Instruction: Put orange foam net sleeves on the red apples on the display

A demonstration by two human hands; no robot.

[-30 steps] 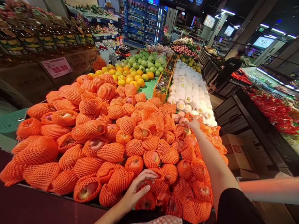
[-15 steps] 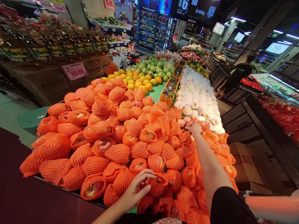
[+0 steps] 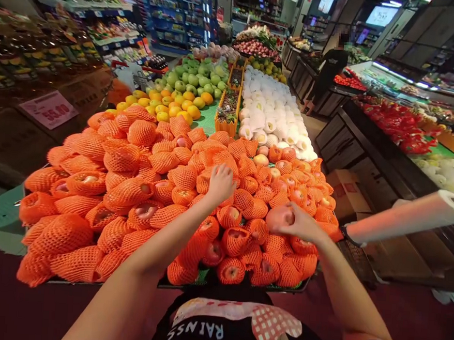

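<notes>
My right hand is closed round a bare pinkish apple, held just above the right part of the display. Further left and forward, my left hand has its fingers curled on a loose orange foam net on top of the heap; its fingertips are partly hidden. Around both hands lie many apples in orange foam nets, some with their tops showing. A few bare apples sit at the back edge of the heap, beside the white-netted fruit.
Behind are white-netted fruit, yellow-orange fruit, green fruit and an orange planter box. A roll of plastic bags juts in at right. Cartons stand below it. A person in black stands farther off.
My right hand has come back towards me from the bare apples, with an apple in it. My left hand has gone forward from the near edge onto the loose nets. The view has turned right and down.
</notes>
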